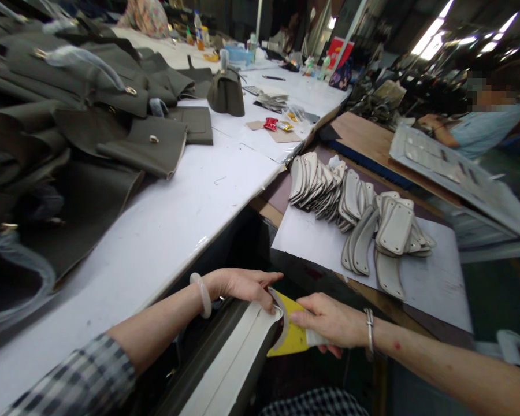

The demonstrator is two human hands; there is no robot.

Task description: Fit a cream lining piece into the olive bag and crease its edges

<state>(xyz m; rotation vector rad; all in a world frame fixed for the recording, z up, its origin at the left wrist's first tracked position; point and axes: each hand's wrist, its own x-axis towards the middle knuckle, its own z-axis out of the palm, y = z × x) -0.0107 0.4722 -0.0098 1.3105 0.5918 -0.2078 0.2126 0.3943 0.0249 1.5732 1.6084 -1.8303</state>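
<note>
My right hand point(329, 320) grips a yellow scraper point(294, 332) with a broad curved edge. That edge is against or close beside the end of a long white strip point(231, 358); actual contact I cannot make out. Down the strip runs a lengthwise seam, and it lies along a dark grey-brown leather-like piece point(190, 346) across my lap. With my left hand point(242, 286) I hold the strip's far end, thumb pressed on its top and one finger pointing outward. The underside of that grip is hidden.
On the white table point(164, 231) at left, dark bag pieces point(82, 86) lie heaped. Several pale curved parts point(351, 202) are piled on a white sheet point(437, 271) at right. Red and gold packets point(277, 125) lie farther back. Another person point(481, 127) sits at the far right.
</note>
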